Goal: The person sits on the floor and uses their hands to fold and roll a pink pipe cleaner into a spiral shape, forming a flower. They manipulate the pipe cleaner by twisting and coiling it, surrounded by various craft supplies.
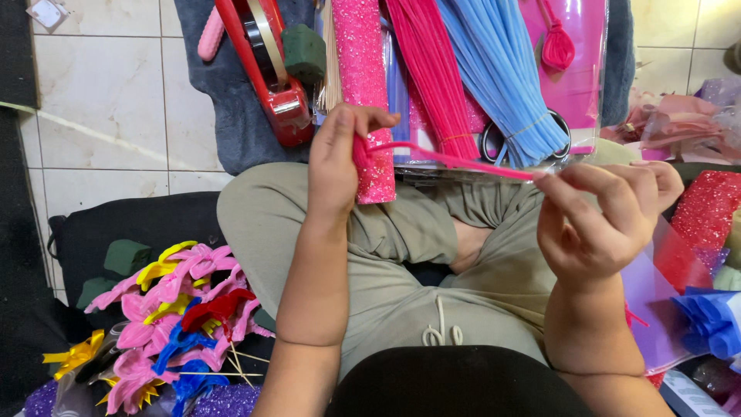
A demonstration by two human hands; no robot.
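A pink pipe cleaner (455,160) stretches between both my hands above my lap. My left hand (337,158) pinches its left end, which bends into a small loop near my thumb. My right hand (598,212) grips the right end between thumb and fingertips. I sit cross-legged in grey-green trousers (401,255). Just beyond my hands lie bundles of pink pipe cleaners (432,69) and blue pipe cleaners (502,77), and a glittery pink roll (363,85).
A red tape dispenser (266,62) lies on a grey cloth at the top. Scissors (494,143) peek from under the blue bundle. Finished pink, yellow, red and blue flowers on sticks (177,309) pile at lower left. Red glitter sheet (706,208) and blue ribbon (714,320) sit right.
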